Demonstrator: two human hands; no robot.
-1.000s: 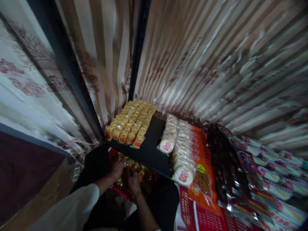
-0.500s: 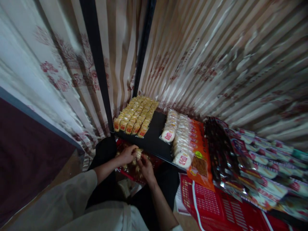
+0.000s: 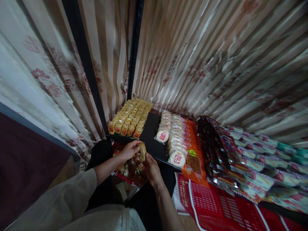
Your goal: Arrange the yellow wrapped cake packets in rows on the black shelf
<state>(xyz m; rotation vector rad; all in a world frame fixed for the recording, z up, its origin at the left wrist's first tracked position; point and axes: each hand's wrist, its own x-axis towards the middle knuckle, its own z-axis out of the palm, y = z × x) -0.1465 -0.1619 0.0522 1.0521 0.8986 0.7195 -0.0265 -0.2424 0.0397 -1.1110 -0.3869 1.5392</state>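
Note:
Between my two hands is a small wrapped yellow pastry, held above a red basket on my lap. My left hand grips the pastry from its left side. On the other side, my right hand has its fingers closed at the pastry's lower right edge. Inside the basket lie more wrapped pieces, dim and partly hidden by my hands. Just beyond, rows of the same yellow wrapped pastries stand on the black shelf.
Right of the bare black strip are rows of white round packaged cakes, an orange package, dark packets and white packets. Below the shelf sits a red basket with white handles. A pleated curtain and dark posts stand behind.
My hands have risen slightly, bringing the pastry up out of the basket toward the shelf edge. The whole view has shifted a little, so the shelf appears further left.

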